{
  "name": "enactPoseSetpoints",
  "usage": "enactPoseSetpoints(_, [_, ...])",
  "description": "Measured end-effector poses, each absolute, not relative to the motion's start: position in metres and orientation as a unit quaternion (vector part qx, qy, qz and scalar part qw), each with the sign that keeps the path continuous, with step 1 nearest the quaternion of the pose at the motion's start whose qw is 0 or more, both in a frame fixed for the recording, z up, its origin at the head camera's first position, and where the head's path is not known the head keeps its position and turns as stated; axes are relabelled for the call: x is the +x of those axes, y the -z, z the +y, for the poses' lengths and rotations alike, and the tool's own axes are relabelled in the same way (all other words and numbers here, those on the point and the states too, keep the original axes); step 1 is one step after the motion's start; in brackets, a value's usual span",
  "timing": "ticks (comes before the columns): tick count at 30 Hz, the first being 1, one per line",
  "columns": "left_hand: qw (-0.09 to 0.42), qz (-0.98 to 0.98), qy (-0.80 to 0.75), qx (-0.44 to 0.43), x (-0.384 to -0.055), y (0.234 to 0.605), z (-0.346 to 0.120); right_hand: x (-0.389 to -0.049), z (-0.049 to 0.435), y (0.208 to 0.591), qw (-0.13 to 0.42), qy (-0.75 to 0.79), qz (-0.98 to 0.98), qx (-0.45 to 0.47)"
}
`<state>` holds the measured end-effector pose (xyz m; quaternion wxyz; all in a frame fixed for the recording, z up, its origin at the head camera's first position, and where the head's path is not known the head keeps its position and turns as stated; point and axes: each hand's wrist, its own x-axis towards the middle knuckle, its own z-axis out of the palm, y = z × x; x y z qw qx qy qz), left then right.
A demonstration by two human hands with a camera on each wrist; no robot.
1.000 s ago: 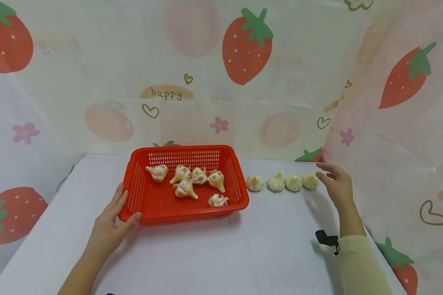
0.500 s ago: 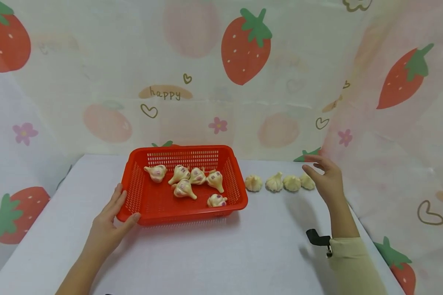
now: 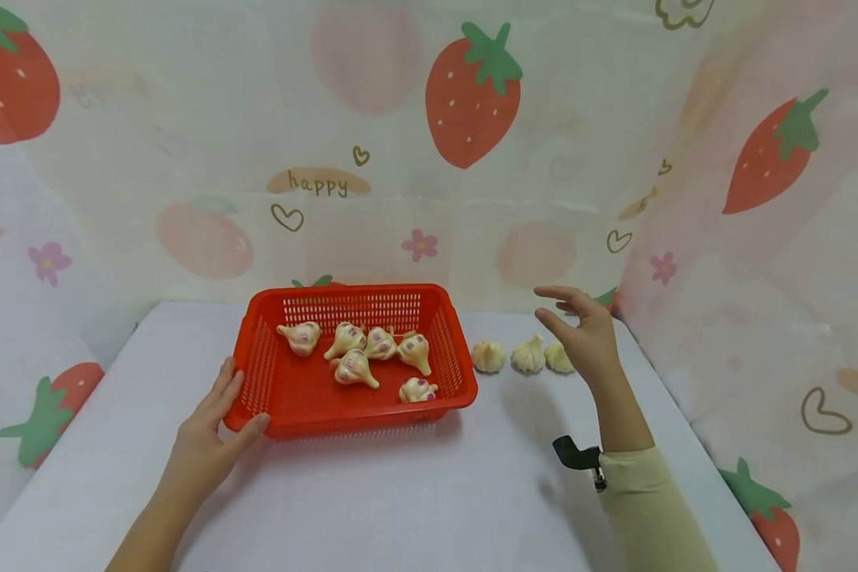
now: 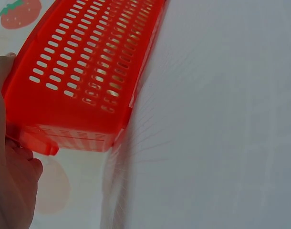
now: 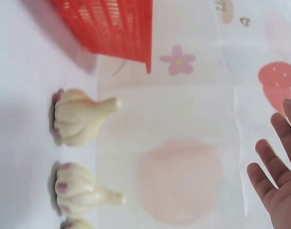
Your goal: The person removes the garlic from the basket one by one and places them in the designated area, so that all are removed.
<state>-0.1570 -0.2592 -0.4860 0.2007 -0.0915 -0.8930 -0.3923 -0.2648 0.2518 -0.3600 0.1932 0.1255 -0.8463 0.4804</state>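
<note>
My left hand (image 3: 203,445) holds the near left corner of a red plastic basket (image 3: 350,417), with the thumb on the near side and fingers along the left side. In the left wrist view that hand (image 4: 14,186) shows at the rim of the perforated basket (image 4: 69,109). Several garlic bulbs lie inside, among them one garlic bulb (image 3: 354,368) near the middle. My right hand (image 3: 582,330) hovers with nothing in it, thumb and fingers spread apart, over the right end of a row of garlic bulbs. A garlic bulb (image 3: 527,355) in that row stands stem up; the hand hides the row's end.
White cloth covers the table (image 3: 400,508). A strawberry-patterned curtain (image 3: 400,143) hangs behind it and along the sides. Closest to the basket's right side sits another garlic bulb (image 3: 488,357). A black wrist camera (image 3: 575,454) juts from the right sleeve (image 3: 651,508).
My right hand has moved left from beyond the row's right end to above it, covering the rightmost garlic bulb. The left hand has stayed at the basket's corner.
</note>
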Motion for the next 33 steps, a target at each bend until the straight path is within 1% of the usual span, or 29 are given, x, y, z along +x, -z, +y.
enactPoseSetpoints(6, [0.196,-0.894,0.392,-0.091,-0.157,0.486,-0.259,-0.257,0.216,0.348,0.182,-0.495,-0.833,0.169])
enactPoseSetpoints(12, [0.201,-0.892,0.394,-0.094,-0.156,0.484,-0.259,-0.273,0.201,0.363,0.168,-0.511,-0.820,0.196])
enactPoseSetpoints(19, [0.199,-0.894,0.391,-0.088,-0.155,0.484,-0.258,-0.279,0.176,0.369,0.161,-0.506,-0.815,0.230])
enactPoseSetpoints(28, [0.196,-0.895,0.392,-0.084,-0.153,0.484,-0.257,-0.283,0.145,0.371,0.144,-0.499,-0.817,0.250])
enactPoseSetpoints(33, [0.203,-0.890,0.398,-0.094,-0.155,0.484,-0.258,-0.284,0.128,0.373,0.114,-0.505,-0.821,0.241])
